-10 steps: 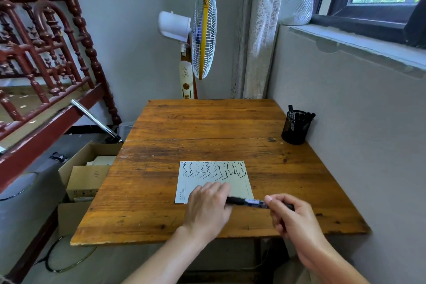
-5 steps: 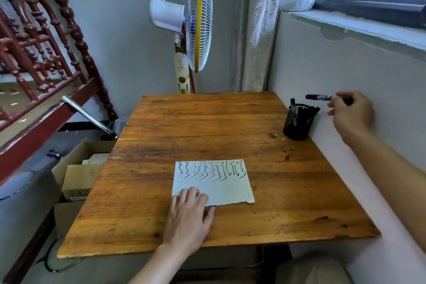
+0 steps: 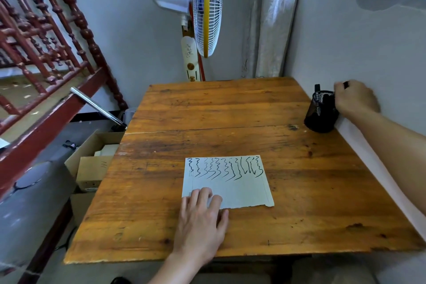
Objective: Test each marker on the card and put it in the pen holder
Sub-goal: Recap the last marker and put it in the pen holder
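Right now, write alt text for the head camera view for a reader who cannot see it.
The right hand lowers a black marker into a black mesh pen holder at the far right of a worn wooden table. The left hand lies flat on a pale card covered in black test squiggles. A white standing fan stands behind the table.

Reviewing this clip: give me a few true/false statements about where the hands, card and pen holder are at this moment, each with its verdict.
1. The left hand rests on the card's near corner. True.
2. The pen holder lies tipped over mid-table. False: it stands upright at the far right edge, by the wall.
3. The right hand is at the pen holder. True.
4. The card is blank. False: wavy black test strokes cover its far part.
5. Loose markers lie on the table. False: none show there.
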`<state>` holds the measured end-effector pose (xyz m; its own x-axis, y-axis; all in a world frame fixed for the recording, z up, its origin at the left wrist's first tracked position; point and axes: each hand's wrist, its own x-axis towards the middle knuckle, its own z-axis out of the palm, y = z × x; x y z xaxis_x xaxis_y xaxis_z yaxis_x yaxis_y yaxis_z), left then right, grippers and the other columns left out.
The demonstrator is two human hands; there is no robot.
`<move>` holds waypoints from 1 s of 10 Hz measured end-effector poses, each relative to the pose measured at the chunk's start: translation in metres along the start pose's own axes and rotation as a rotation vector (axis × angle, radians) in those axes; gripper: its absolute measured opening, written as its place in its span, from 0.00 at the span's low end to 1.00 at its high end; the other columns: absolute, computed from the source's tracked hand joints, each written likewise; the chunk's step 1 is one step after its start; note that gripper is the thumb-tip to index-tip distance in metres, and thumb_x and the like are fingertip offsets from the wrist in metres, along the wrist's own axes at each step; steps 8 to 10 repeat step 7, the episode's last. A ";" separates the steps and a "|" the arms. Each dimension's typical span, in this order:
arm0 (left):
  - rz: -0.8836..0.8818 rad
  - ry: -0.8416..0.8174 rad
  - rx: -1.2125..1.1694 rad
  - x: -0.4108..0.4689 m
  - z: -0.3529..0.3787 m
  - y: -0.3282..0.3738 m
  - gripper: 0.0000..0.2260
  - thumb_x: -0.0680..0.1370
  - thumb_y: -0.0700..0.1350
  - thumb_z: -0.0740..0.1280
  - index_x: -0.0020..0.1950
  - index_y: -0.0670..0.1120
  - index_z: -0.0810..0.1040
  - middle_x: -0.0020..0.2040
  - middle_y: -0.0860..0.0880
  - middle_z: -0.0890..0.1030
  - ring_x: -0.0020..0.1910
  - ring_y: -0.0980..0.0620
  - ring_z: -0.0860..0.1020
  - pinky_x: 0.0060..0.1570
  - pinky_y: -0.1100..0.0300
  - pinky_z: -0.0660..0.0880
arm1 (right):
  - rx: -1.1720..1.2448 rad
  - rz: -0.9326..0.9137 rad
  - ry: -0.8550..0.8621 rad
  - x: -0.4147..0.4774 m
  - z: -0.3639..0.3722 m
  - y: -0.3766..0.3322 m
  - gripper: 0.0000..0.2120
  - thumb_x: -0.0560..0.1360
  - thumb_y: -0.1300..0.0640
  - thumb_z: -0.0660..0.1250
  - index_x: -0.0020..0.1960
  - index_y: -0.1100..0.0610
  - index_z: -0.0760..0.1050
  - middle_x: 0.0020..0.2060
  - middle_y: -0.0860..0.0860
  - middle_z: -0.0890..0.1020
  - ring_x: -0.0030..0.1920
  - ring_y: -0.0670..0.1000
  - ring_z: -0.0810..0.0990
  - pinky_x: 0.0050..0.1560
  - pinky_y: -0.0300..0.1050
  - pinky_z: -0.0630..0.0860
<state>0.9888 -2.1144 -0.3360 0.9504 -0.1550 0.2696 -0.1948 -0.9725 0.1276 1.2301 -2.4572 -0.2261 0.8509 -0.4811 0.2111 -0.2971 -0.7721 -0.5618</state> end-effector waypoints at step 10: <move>-0.010 0.083 -0.119 -0.002 -0.002 -0.001 0.08 0.73 0.51 0.63 0.47 0.49 0.75 0.47 0.50 0.73 0.48 0.51 0.72 0.46 0.55 0.73 | -0.342 -0.167 -0.066 -0.054 -0.035 -0.002 0.23 0.78 0.45 0.62 0.65 0.59 0.67 0.54 0.63 0.80 0.52 0.65 0.79 0.42 0.51 0.70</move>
